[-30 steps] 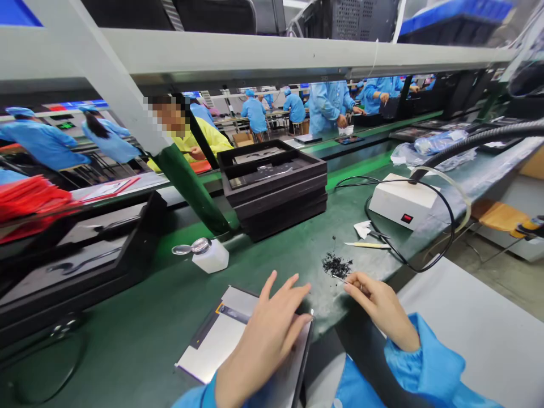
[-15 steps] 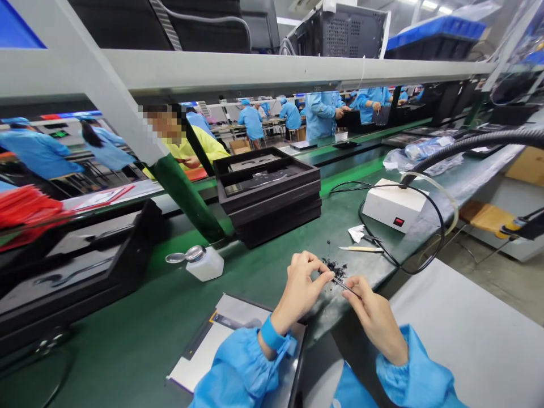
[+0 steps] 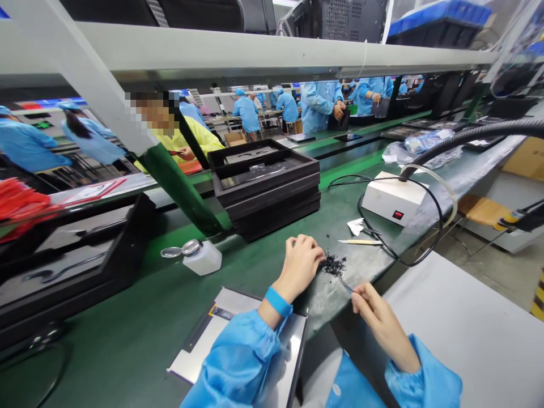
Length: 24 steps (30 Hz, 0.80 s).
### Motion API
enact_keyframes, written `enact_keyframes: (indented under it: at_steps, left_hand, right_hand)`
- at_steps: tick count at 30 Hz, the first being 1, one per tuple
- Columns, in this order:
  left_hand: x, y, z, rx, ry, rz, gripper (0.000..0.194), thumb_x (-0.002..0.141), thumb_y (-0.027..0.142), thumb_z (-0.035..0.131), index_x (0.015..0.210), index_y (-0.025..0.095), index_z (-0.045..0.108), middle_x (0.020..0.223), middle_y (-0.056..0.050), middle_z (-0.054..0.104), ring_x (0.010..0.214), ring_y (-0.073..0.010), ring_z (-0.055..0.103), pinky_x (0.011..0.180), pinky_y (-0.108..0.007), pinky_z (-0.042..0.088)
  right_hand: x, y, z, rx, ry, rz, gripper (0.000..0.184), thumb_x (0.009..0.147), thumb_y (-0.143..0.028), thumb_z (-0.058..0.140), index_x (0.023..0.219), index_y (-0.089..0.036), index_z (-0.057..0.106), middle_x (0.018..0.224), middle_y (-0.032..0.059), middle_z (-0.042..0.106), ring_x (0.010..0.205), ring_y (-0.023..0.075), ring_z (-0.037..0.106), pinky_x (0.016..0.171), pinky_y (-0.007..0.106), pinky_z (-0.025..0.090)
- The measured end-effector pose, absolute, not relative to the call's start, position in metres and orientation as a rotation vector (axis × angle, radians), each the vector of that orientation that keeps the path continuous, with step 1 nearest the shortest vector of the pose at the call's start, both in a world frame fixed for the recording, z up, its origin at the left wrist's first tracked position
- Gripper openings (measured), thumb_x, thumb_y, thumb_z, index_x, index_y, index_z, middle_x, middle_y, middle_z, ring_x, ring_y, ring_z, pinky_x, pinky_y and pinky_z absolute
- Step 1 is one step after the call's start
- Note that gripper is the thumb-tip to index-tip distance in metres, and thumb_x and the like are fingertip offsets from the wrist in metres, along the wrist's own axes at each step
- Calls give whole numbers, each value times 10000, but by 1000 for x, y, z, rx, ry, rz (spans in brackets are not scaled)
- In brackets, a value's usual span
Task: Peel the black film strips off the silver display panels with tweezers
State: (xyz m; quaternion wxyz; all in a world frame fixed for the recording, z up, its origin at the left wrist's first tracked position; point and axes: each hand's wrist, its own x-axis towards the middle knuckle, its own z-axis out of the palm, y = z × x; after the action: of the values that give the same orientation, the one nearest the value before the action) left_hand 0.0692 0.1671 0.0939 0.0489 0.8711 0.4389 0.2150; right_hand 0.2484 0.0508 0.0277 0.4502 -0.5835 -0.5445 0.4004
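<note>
My left hand (image 3: pixel 301 263) is pinched shut at the left edge of a small heap of black scraps (image 3: pixel 334 264) on the green table (image 3: pixel 127 340); what its fingertips hold is too small to name. My right hand (image 3: pixel 374 317) is closed on thin metal tweezers (image 3: pixel 345 285), whose tips point up toward the heap. Under my left forearm lies a flat silver panel (image 3: pixel 212 345) with a dark strip along one edge.
A white dispenser bottle (image 3: pixel 203 258) stands left of my hands. Stacked black trays (image 3: pixel 266 184) sit behind, more black trays (image 3: pixel 63 260) at left. A white box (image 3: pixel 393 198) with black cable, a thin stick (image 3: pixel 360 242) and paper scrap lie right. Other people work beyond the shelf frame.
My left hand lifted off the silver panel, moved right to the scrap heap and pinched shut. My right hand drew the tweezers back slightly toward me.
</note>
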Motion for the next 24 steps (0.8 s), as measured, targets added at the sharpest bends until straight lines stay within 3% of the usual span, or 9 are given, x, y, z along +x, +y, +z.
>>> enact_keyframes:
  at_steps: [3,6,11,14,16,18,24]
  left_hand:
    - [64,158,102,2766,1272,520,100,930,132,630,930,216,686,937,-44,700,949,-238,581,865,-413,388]
    - [45,145,118,2834,1290,439,131,968,139,556,883,181,646,880,-61,684,893,-244,597,858,-423,397]
    - [7,101,124,2906,1330,374,161,980,108,487,1013,150,639,1111,-120,681,1035,-296,616,923,-498,402]
    - [-9,69,98,2989,1244,323,254,1019,300,511,1164,122,618,1196,-138,690,1141,-322,617,1012,-539,383]
    - [-15,50,76,3011,1178,357,542,975,535,536,1300,101,549,1332,-168,636,1274,-345,554,1066,-548,362]
    - [-18,37,59,2991,1145,361,744,922,624,556,1419,82,436,1440,-193,546,1371,-362,465,1106,-574,326]
    - [-23,22,52,2847,1122,348,750,965,308,593,1565,108,188,1562,-149,390,1495,-359,244,1159,-716,21]
  right_hand:
    - [240,33,32,-1499,-1442,966,335,961,-569,471,889,-255,565,724,2,635,674,201,605,658,290,445]
    - [228,11,28,-1491,-1615,975,244,985,-467,498,986,-263,632,846,17,725,742,207,679,679,269,486]
    - [214,-7,15,-1365,-1803,739,230,1021,-381,477,982,-255,666,828,-1,713,622,157,679,569,221,500]
    - [209,-6,13,-1329,-1829,619,257,1042,-368,440,998,-242,659,848,14,707,653,154,696,594,209,522]
    - [207,-5,13,-1319,-1858,573,264,1051,-363,423,1020,-234,652,863,23,710,685,153,713,620,203,534]
    - [205,-4,14,-1312,-1896,537,266,1057,-358,411,1029,-228,642,866,24,710,677,145,718,614,195,535]
    - [201,-5,20,-1247,-1977,398,332,1076,-346,345,965,-199,620,789,24,699,554,120,696,493,175,498]
